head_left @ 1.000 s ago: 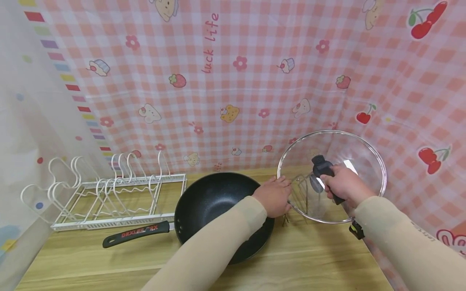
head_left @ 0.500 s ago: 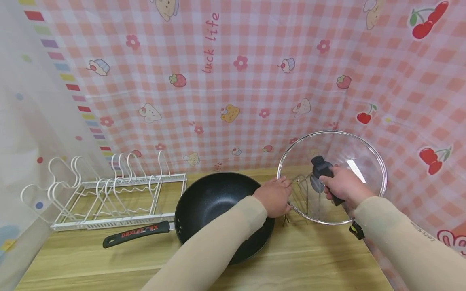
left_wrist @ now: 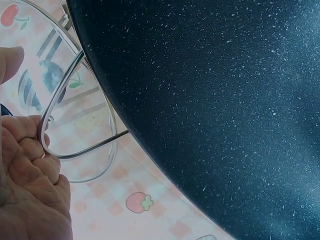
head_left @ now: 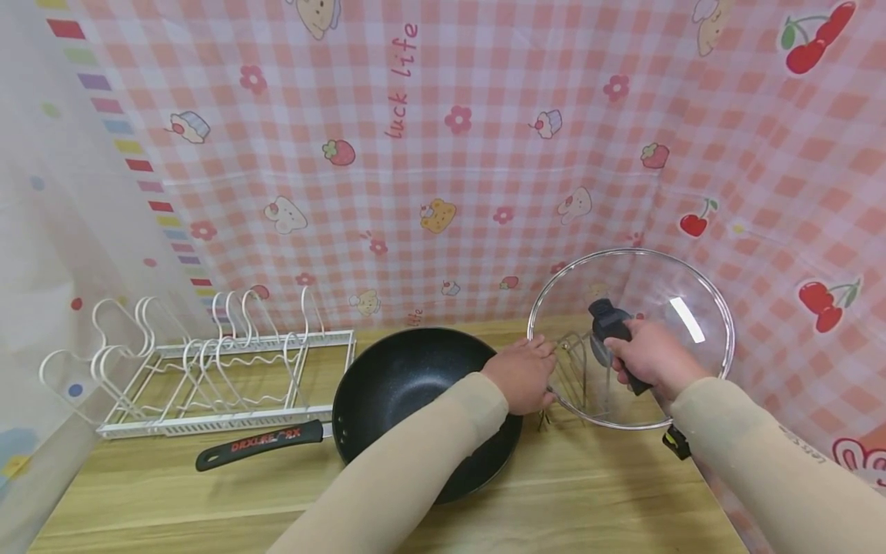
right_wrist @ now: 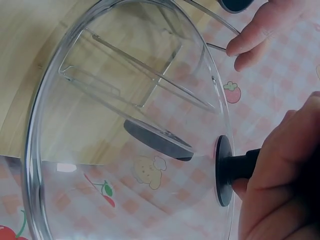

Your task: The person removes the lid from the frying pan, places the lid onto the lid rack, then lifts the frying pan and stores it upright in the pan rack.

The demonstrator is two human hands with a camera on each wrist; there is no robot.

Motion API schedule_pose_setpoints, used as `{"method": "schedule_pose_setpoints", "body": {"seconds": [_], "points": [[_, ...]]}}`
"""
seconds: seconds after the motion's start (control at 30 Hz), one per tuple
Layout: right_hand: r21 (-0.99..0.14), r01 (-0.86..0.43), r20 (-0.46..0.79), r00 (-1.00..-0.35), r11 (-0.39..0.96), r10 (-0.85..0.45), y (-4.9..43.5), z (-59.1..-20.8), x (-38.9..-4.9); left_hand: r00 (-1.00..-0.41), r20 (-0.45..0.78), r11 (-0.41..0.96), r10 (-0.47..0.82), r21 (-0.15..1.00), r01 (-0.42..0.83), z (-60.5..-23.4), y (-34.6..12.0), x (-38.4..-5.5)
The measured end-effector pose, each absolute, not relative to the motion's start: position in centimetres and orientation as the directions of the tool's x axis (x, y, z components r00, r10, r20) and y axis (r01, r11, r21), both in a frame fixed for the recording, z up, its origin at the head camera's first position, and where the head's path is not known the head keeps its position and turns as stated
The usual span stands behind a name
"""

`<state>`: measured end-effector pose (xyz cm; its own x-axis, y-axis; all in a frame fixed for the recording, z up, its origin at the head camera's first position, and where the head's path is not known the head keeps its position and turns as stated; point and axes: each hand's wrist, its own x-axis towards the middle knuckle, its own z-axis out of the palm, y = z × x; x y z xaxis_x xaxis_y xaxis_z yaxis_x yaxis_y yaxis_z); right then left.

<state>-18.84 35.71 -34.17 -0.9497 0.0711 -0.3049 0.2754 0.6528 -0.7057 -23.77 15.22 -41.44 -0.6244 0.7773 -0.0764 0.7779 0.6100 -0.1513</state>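
Note:
In the head view, my right hand (head_left: 654, 356) grips the black handle (head_left: 618, 342) of a large clear glass lid (head_left: 664, 288) with a steel rim. The lid stands tilted on edge. In the right wrist view, the handle's round black base (right_wrist: 224, 171) sits against the glass. My left hand (head_left: 521, 377) lies across the right edge of a black wok (head_left: 401, 385). Its fingers curl at a metal wire loop (left_wrist: 75, 155) of a wire rack (right_wrist: 150, 75) in the left wrist view. Part of that rack shows through the lid.
A white wire rack (head_left: 228, 422) with several upright loops stands at the left. The wok's long black handle (head_left: 259, 446) points toward it. A small black object (head_left: 676, 442) lies near the wooden table's (head_left: 588, 508) right edge. Checked cloth (head_left: 471, 254) hangs behind.
The lid's handle has shifted slightly left and down with my right hand, and the bright reflection on the glass has slid right. My left hand and the wok look unmoved.

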Motion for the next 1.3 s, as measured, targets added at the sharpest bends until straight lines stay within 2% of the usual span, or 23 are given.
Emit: {"method": "schedule_pose_setpoints", "body": {"seconds": [0.37, 0.8, 1.3], "points": [[-0.717, 0.257, -0.285, -0.956, 0.648, 0.064, 35.1, -34.4, -18.7, -0.615, -0.071, 0.598, 0.785, -0.170, 0.783, -41.9, 15.3, -24.2], [-0.684, 0.254, -0.292, -0.954, 0.684, 0.063, 34.3, -34.8, -18.6, -0.616, -0.078, 0.603, 0.784, -0.144, 0.785, -42.2, 15.4, -24.4], [-0.699, 0.211, -0.266, -0.964, 0.683, 0.024, 33.2, -35.5, -18.5, -0.625, -0.083, 0.614, 0.776, -0.127, 0.779, -42.5, 15.5, -24.6]]}}
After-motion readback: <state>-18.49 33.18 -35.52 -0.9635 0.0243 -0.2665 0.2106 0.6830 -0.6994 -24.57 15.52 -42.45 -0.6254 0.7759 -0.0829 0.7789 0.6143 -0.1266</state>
